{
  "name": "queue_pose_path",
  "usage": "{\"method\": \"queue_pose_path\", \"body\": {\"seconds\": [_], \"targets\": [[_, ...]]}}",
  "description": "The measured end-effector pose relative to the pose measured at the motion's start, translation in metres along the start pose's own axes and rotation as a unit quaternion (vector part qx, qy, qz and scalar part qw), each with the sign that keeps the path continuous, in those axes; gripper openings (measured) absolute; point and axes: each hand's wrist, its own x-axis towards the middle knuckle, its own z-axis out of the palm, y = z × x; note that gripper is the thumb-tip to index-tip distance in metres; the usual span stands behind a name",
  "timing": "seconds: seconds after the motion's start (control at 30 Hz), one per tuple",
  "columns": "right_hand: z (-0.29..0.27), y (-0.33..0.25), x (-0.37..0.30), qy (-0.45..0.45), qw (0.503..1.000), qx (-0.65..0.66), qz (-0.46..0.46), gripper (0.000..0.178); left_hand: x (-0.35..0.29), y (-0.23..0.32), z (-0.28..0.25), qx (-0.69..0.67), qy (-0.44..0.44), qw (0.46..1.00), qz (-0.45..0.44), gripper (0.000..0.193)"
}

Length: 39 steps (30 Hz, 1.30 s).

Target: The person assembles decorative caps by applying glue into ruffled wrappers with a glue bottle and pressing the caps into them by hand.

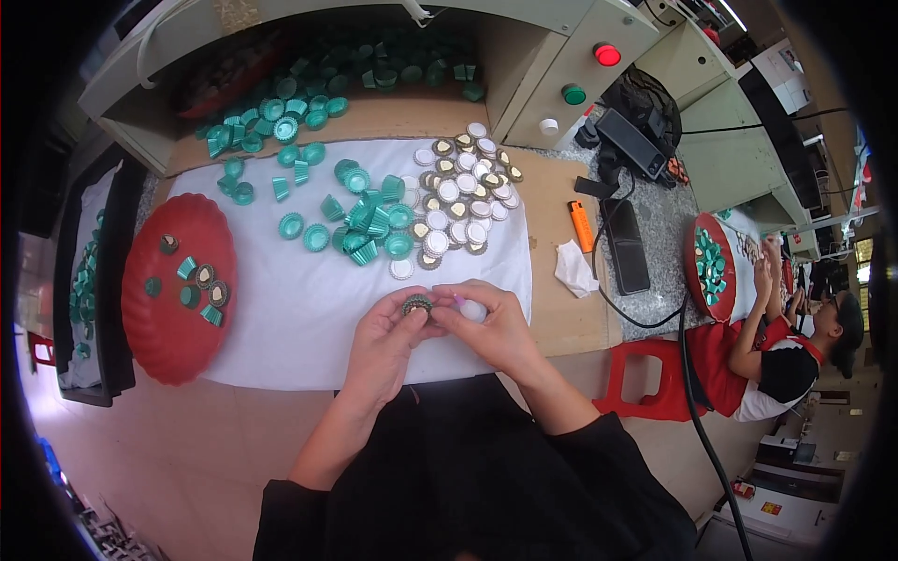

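My left hand (379, 338) pinches a small fluted cup (416, 304) with a dark rim, above the front of the white cloth (271, 346). Close beside it, my right hand (505, 335) is closed around a small whitish bottle (473, 310) with a pink tip, which points toward the cup. Beyond my hands lies a heap of green fluted cups (360, 215). To its right spreads a pile of round scalloped discs (458, 201), some white, some with a pale gold centre. My fingers partly hide both held things.
A red scalloped tray (178, 351) at the left holds several cups and discs. More green cups (281, 112) fill the shelf bay behind. At right lie an orange lighter (581, 226), crumpled tissue (575, 269), a phone (627, 248) and cables. A co-worker (776, 365) sits farther right.
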Motion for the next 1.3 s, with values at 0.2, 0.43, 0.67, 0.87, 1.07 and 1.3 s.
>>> {"method": "queue_pose_path", "body": {"seconds": [0.2, 0.43, 0.67, 0.87, 1.07, 1.3], "targets": [[-0.002, 0.002, 0.003, -0.026, 0.999, 0.001, -0.031, 0.020, -0.001, -0.004, -0.005, 0.061, 0.023, 0.998, 0.011, 0.024], [-0.002, 0.003, 0.003, -0.034, 0.999, 0.009, -0.028, 0.019, 0.000, -0.014, -0.002, 0.070, 0.046, 0.995, 0.060, 0.023], [-0.002, 0.001, 0.005, -0.038, 0.999, 0.019, -0.019, 0.018, 0.001, -0.015, 0.004, 0.068, 0.064, 0.992, 0.083, 0.022], [-0.005, -0.009, -0.002, -0.016, 0.995, 0.092, 0.041, 0.020, 0.005, -0.007, 0.002, -0.003, 0.087, 0.995, 0.050, 0.019], [-0.004, -0.007, -0.005, -0.010, 0.983, 0.164, 0.084, 0.019, -0.002, -0.009, 0.007, -0.050, 0.064, 0.997, 0.014, 0.028], [-0.003, -0.002, -0.009, 0.001, 0.980, 0.182, 0.083, 0.021, 0.001, -0.011, 0.000, 0.037, 0.017, 0.998, 0.047, 0.026]]}}
